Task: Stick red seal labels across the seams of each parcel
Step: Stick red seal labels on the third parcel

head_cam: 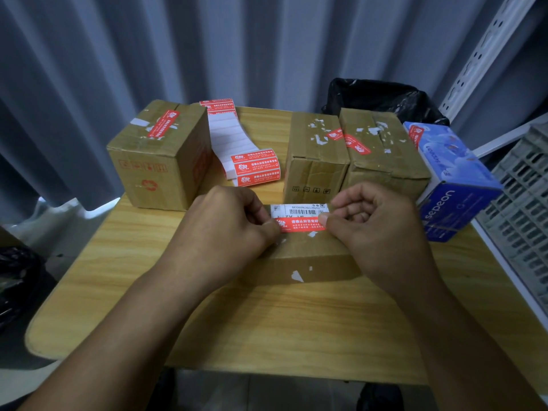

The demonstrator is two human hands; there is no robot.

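A flat brown parcel [308, 262] lies at the middle of the wooden table [267, 330], with a white barcode slip on its top. A red seal label [299, 226] stretches across that top. My left hand [228, 223] pinches the label's left end and my right hand [373, 229] pinches its right end. Whether the label touches the cardboard, I cannot tell. A fan-folded strip of red labels [255, 167] lies behind my hands.
A tall carton [160, 155] with a red seal stands at the back left. Two cartons [355, 149] sharing a seal stand at the back right, beside a blue box [453, 179]. A black bag [382, 99] sits behind them, a grey crate [522, 203] at the right.
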